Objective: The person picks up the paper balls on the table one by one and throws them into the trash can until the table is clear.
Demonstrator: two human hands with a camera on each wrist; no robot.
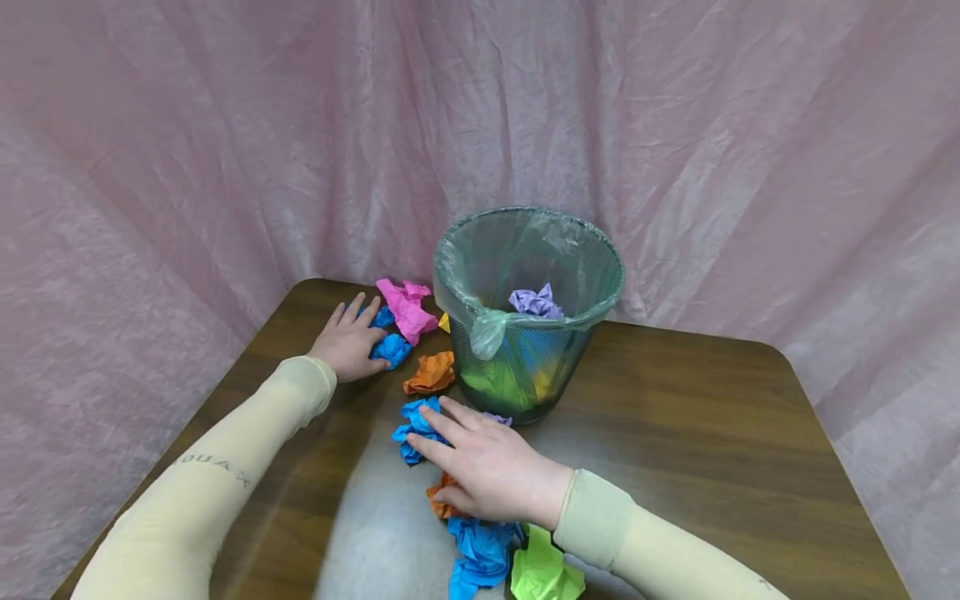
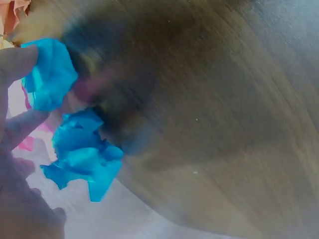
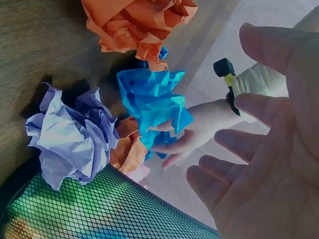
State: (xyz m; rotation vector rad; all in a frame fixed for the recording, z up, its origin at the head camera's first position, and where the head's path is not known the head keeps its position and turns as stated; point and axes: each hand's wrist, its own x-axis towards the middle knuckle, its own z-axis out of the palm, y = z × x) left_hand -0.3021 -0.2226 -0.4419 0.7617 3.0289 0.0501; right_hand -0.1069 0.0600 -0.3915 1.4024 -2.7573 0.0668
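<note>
The person's left hand [image 1: 348, 346] reached to the far left of the table [image 1: 712, 417], palm down, with its fingers spread and loose rather than clenched; the thumb and forefinger lay on either side of a blue paper ball [image 1: 392, 351], the thumb touching it. The right hand [image 1: 498, 467] was stretched leftward across the near middle, palm down, its fingers straight, fanned apart and grasping nothing. In the right wrist view they stood apart from the crumpled paper. Both forearms wore pale sleeves [image 1: 225, 467]. The ball at the left thumb was compact and folded, while a second blue ball [image 2: 84, 154] just beside it was more ragged, with pointed corners. A pink sheet [image 1: 407, 310], loosely crumpled, lay just to their right. From there a row ran toward the near side: an orange ball [image 1: 431, 375], a jagged blue wad [image 1: 418, 429], a partly hidden orange wad [image 1: 441, 497], a larger blue crumple [image 1: 483, 554] and a lime-green one [image 1: 546, 568]. A lavender ball [image 3: 75, 134], sharply creased, lay close by the mesh bin [image 1: 517, 375], which stood at the far middle with more crumpled paper [image 1: 536, 301] inside its translucent green liner [image 1: 487, 333].
</note>
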